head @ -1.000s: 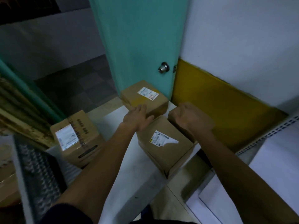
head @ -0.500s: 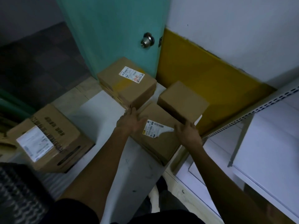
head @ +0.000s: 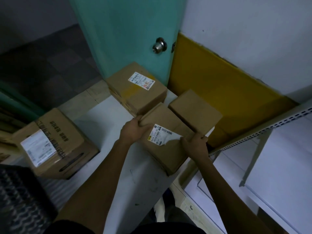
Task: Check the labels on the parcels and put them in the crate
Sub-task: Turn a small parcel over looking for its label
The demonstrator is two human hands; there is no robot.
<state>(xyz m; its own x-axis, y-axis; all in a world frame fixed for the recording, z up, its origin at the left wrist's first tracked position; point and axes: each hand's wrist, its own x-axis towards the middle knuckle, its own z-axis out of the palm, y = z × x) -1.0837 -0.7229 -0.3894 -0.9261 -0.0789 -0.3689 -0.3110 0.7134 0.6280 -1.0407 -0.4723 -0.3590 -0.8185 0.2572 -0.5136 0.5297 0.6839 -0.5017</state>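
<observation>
A cardboard parcel (head: pixel 167 149) with a torn white label lies on the white table (head: pixel 109 125). My left hand (head: pixel 133 130) grips its far left corner. My right hand (head: pixel 194 144) grips its right edge. A smaller unlabelled box (head: pixel 195 112) sits just behind my right hand. Against the green door stands another parcel (head: pixel 135 93) with a white and red label. A bigger labelled carton (head: pixel 55 142) rests at the left. The dark mesh crate (head: pixel 18 196) fills the lower left corner.
The green door (head: pixel 128 34) with a metal knob (head: pixel 159 45) stands behind the table. A yellow panel (head: pixel 219 88) covers the wall to the right. White metal shelving (head: pixel 270 157) runs along the right side, close to the table's edge.
My right hand came off the small box and dropped to the labelled parcel's right edge. My left hand slid back to its far left corner and curled round it.
</observation>
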